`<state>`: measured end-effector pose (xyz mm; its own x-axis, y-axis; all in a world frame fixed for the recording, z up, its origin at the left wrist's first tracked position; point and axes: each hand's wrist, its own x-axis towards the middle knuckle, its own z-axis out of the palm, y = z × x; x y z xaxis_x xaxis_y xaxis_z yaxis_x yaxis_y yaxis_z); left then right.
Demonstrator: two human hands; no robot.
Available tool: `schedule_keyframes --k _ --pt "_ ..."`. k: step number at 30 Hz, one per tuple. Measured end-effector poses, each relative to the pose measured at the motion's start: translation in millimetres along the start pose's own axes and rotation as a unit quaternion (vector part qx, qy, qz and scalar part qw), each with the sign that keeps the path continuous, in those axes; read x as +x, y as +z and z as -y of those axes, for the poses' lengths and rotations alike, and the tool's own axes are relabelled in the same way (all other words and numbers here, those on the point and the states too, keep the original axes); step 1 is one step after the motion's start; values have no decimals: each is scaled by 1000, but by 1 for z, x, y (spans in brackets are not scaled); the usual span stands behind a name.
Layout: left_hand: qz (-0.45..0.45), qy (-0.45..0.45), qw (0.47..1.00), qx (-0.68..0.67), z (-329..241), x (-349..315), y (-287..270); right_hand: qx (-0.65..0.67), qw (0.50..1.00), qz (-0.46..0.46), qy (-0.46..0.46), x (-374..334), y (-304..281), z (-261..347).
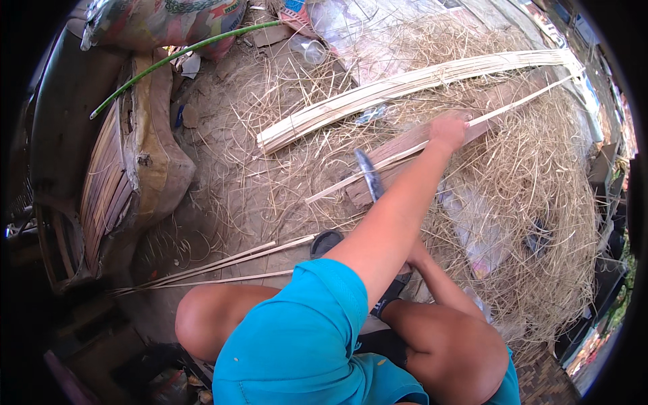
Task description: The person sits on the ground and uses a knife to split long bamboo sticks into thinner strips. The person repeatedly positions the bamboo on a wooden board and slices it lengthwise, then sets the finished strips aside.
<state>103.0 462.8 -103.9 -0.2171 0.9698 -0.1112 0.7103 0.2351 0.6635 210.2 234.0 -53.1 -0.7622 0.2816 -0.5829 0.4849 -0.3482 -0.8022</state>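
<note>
My left hand (449, 131), its arm stretched across in front of me, is closed around a long pale strip (516, 104), which looks like split bamboo. The strip runs slantwise over a wooden board (398, 145). Against its nearer part stands the dark curved blade of a knife (367, 174). The knife's handle is hidden under my left forearm. My right forearm (449, 287) reaches in below and lines up with the blade; its hand (416, 254) is mostly covered, and the fingers do not show.
A bundle of pale strips (405, 84) lies beyond the board. Thin curly shavings (526, 202) cover the ground at right. Several loose strips (223, 263) lie near my left knee. A wooden seat (142, 162) stands at left, with a green stalk (182, 52) and stuffed sack (162, 23) behind.
</note>
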Motion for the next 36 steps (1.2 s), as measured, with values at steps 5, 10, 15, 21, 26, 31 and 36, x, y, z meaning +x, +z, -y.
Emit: schedule_keyframes --k 5,10,15,21,26,31,36 --pt "-81 33 996 -25 20 -3 8 -99 992 2 -82 -3 11 11" --pt "21 -20 999 19 9 -3 -10 43 999 -4 -24 0 3 -12" --pt "11 -7 1000 20 -21 -29 1 -28 994 -2 -102 -2 -10 -32" --pt "35 -22 999 5 -1 -22 10 -88 967 218 95 -10 57 -77" --pt "-76 -15 997 -24 22 -22 27 -241 950 -54 -188 -14 -10 -15" --pt "28 -64 997 -17 2 -7 24 95 965 -238 -59 10 -38 -27" --pt "-6 -53 999 -3 1 -15 15 83 994 -69 20 1 -37 -33"
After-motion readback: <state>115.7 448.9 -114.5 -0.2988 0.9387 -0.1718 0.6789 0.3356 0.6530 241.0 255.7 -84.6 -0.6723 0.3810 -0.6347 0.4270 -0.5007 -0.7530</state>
